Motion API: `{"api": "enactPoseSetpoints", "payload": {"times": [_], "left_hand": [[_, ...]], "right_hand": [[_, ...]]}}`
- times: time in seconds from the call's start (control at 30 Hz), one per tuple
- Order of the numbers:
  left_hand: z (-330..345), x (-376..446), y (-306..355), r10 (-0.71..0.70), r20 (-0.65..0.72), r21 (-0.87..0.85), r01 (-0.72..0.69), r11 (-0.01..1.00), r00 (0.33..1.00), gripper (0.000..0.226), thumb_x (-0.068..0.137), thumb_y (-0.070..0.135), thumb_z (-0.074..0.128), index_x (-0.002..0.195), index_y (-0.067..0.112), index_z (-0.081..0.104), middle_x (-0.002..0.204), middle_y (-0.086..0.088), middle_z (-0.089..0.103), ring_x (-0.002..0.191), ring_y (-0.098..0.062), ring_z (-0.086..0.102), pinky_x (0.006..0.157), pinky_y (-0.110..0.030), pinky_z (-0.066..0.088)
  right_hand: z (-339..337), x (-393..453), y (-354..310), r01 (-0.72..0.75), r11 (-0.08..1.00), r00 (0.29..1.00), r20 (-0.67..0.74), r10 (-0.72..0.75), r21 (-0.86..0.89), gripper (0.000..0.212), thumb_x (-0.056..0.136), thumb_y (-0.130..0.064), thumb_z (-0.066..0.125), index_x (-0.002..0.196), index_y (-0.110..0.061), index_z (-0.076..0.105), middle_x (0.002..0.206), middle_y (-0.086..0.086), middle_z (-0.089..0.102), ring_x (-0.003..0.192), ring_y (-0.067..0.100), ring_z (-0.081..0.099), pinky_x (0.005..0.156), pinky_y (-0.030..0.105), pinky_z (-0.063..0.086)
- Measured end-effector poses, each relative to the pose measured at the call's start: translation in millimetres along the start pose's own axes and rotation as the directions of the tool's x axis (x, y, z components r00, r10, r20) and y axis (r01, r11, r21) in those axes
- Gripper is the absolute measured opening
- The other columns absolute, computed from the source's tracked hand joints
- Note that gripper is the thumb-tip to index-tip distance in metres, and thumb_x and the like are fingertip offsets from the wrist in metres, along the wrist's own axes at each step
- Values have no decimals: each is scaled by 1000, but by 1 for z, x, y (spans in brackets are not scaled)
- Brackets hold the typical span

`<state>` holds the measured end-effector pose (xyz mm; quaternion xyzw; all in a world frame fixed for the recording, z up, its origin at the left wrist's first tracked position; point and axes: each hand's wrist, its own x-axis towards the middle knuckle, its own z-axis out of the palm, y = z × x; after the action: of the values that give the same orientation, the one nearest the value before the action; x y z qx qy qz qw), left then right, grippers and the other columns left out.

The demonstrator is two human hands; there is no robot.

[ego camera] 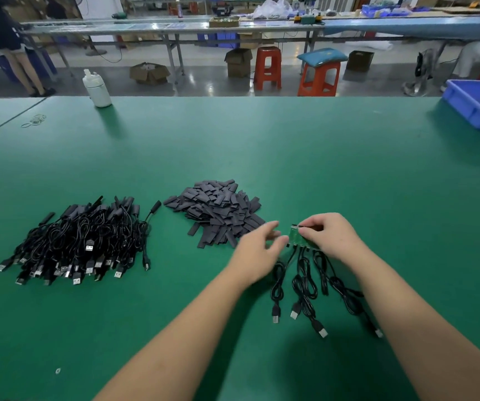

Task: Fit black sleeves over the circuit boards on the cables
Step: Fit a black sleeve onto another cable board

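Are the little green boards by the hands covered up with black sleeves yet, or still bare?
Still bare. The green circuit boards show uncovered under the right hand, and the black sleeves lie piled beside them.

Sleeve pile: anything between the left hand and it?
Nothing visible. The left hand hovers open at the near right edge of the sleeve pile, with only bare green mat around. The right hand pinches the circuit boards just beside it.

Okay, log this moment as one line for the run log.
right hand: pinches bare circuit boards | left hand: open, beside boards, near sleeve pile | sleeved cables: heaped left | table
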<state>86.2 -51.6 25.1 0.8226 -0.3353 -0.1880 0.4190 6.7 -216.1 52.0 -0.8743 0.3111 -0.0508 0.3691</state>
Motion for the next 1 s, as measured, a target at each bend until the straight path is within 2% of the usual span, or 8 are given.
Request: {"api": "enactPoseSetpoints", "payload": {"times": [0.1, 0.17, 0.23, 0.4, 0.57, 0.8, 0.9, 1.0], "left_hand": [[22, 7, 16, -26, -7, 76, 27, 997, 1000, 25, 97, 36, 54, 114, 20, 64, 87, 3, 69, 81, -15, 61, 76, -31, 49], [29, 9, 18, -62, -28, 82, 64, 995, 998, 20, 97, 32, 54, 102, 17, 66, 81, -1, 71, 79, -21, 64, 76, -36, 52], [33, 8, 18, -94, -46, 83, 97, 992, 995, 19, 96, 31, 55, 95, 17, 67, 81, -2, 72, 79, -23, 66, 77, -38, 54], [40, 9, 19, -148, -118, 94, 159, 983, 982, 19, 95, 31, 56, 91, 18, 69, 81, -5, 73, 82, -25, 69, 79, -39, 55], [44, 10, 18, -157, -177, 157, 186, 970, 972, 19, 95, 30, 56, 88, 19, 70, 81, -6, 73, 79, -29, 67, 73, -39, 55], [46, 9, 14, -149, -246, 248, 210, 946, 958, 25, 95, 28, 55, 76, 13, 62, 79, -9, 69, 78, -32, 63, 70, -38, 52], [28, 10, 1, -233, -199, 117, 260, 959, 952, 25, 95, 24, 56, 74, 12, 63, 76, -4, 71, 70, -24, 67, 67, -31, 54], [-2, 6, -14, -355, 16, -291, 344, 893, 935, 25, 97, 16, 56, 74, 10, 63, 78, -4, 73, 52, -15, 63, 54, -24, 53]], "right_hand": [[2, -3, -5, 12, 999, 1000, -3, -12, -36, 9, 90, -26, 68, 96, -27, 75, 86, -13, 70, 82, 8, 64, 68, 23, 47], [2, -6, -3, 7, 998, 1000, -12, -8, -65, 6, 89, -28, 69, 92, -27, 75, 80, -16, 67, 74, 3, 61, 59, 19, 42], [3, -7, -1, 3, 996, 1000, -23, -5, -92, 7, 89, -29, 70, 91, -26, 76, 77, -16, 66, 72, 2, 59, 57, 19, 40], [12, -9, -2, -14, 989, 996, -90, 0, -150, 12, 91, -28, 68, 94, -22, 77, 89, -4, 73, 85, 14, 62, 72, 24, 43], [22, -8, 0, -32, 986, 990, -143, 9, -162, 12, 91, -27, 68, 94, -19, 77, 83, -4, 68, 80, 16, 58, 70, 25, 40], [35, -4, 0, -25, 975, 983, -184, -17, -222, 14, 93, -23, 64, 92, -17, 77, 91, 1, 73, 90, 24, 65, 80, 31, 50], [25, 5, 12, 19, 963, 997, -73, -40, -269, 14, 96, -25, 63, 98, -19, 75, 101, 1, 69, 100, 24, 63, 88, 33, 50], [8, 13, 27, 18, 938, 999, -40, -34, -345, 20, 97, -30, 61, 109, -19, 73, 116, 2, 64, 119, 24, 53, 101, 40, 45]]}}
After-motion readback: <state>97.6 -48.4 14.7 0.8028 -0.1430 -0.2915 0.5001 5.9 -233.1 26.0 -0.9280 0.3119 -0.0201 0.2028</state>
